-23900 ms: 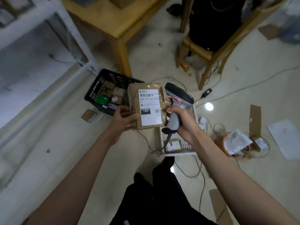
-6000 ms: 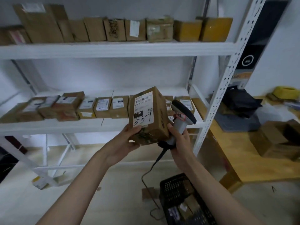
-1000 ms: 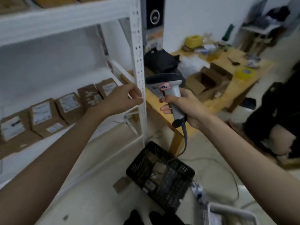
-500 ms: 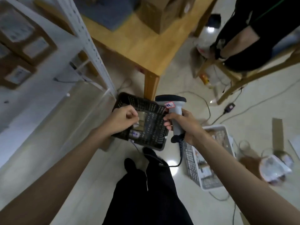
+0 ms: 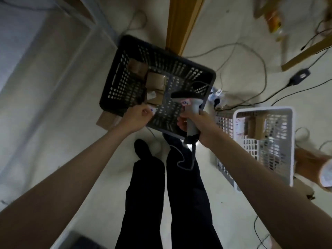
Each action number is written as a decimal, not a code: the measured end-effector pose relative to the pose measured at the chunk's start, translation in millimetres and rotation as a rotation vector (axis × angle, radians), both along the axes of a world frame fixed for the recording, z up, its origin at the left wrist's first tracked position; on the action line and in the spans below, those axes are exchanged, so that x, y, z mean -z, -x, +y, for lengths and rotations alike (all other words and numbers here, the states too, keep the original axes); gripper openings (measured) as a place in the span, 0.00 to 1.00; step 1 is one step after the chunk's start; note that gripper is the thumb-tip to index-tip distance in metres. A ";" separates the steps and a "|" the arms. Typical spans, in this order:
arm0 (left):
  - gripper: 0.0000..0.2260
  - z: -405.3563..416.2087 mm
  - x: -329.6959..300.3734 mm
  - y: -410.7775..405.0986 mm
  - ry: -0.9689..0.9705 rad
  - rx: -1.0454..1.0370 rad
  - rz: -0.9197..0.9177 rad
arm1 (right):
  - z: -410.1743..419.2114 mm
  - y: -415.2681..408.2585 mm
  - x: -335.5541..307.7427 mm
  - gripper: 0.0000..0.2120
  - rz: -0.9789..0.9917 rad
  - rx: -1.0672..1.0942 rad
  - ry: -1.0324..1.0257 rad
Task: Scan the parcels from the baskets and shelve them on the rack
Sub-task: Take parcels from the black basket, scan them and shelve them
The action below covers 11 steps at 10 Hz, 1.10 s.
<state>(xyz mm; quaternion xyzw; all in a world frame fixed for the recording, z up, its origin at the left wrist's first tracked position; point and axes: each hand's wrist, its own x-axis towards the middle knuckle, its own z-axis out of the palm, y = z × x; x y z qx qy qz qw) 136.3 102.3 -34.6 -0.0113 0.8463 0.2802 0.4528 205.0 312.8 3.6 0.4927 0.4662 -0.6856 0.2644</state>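
I look straight down at a black mesh basket [image 5: 125, 54] on the floor with a few brown cardboard parcels [image 5: 156, 81] inside. My left hand [image 5: 136, 117] hovers at the basket's near rim, fingers curled loosely, holding nothing. My right hand [image 5: 199, 125] grips a grey barcode scanner [image 5: 188, 105], its head over the basket's right side and its cable hanging down. To the right stands a white mesh basket [image 5: 291, 141] holding a brown parcel [image 5: 256, 125].
A wooden table leg [image 5: 179, 24] stands just behind the black basket. Cables [image 5: 251, 47] and a power adapter [image 5: 299, 77] lie across the floor at right. The white rack frame [image 5: 97, 20] is at upper left. My dark trousers and shoe [image 5: 143, 151] are below the hands.
My view has tilted further down, straight over the black basket. Both hands have lowered toward its near rim; the scanner stays in my right hand.
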 end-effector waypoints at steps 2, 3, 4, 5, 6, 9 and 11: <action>0.12 -7.1 127.2 15.1 0.149 -0.149 0.100 | -35.9 28.2 130.2 0.01 -0.192 0.063 0.183; 0.13 -25.0 178.3 24.0 0.240 -0.137 0.070 | -48.9 34.9 175.4 0.03 -0.264 0.053 0.180; 0.17 -36.2 215.7 32.7 0.254 -0.136 0.049 | -56.0 42.8 211.7 0.10 -0.353 0.142 0.181; 0.18 -37.3 244.1 41.0 0.285 -0.148 0.036 | -61.9 46.9 243.4 0.11 -0.416 0.227 0.155; 0.28 -29.6 267.7 49.0 0.269 -0.113 -0.093 | -63.8 50.7 269.9 0.09 -0.447 0.234 0.145; 0.23 4.3 352.0 57.1 0.346 -0.023 -0.220 | -68.9 74.8 357.5 0.16 -0.507 0.396 0.230; 0.21 17.7 393.8 46.2 0.349 -0.061 -0.187 | -76.2 69.5 392.4 0.15 -0.425 0.473 0.340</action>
